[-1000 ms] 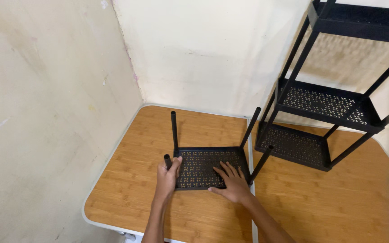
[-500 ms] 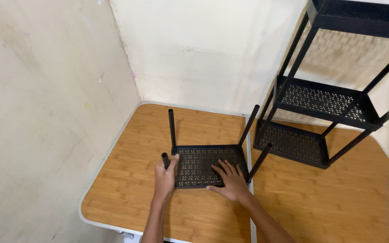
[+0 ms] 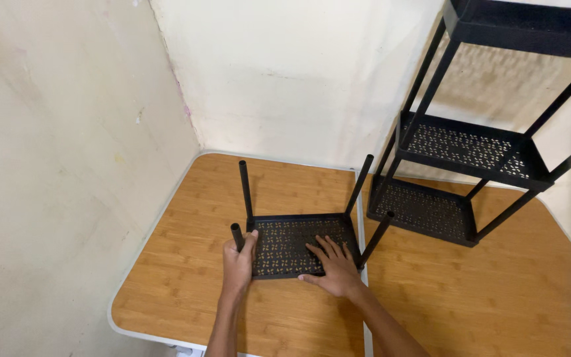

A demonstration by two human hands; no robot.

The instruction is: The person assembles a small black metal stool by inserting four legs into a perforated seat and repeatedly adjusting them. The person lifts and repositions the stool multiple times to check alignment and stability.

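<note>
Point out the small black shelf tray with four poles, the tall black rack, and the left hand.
small shelf tray (image 3: pixel 292 238), head view, on its perforated panel.
tall rack (image 3: pixel 460 142), head view, on its middle shelf's perforated floor.
left hand (image 3: pixel 238 264), head view, on its back, gripping the near-left pole.

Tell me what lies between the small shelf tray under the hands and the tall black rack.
In the head view, only a bare strip of wooden tabletop with its pale centre seam separates the small shelf tray from the tall black rack; the tray's near-right pole leans across that seam.
</note>
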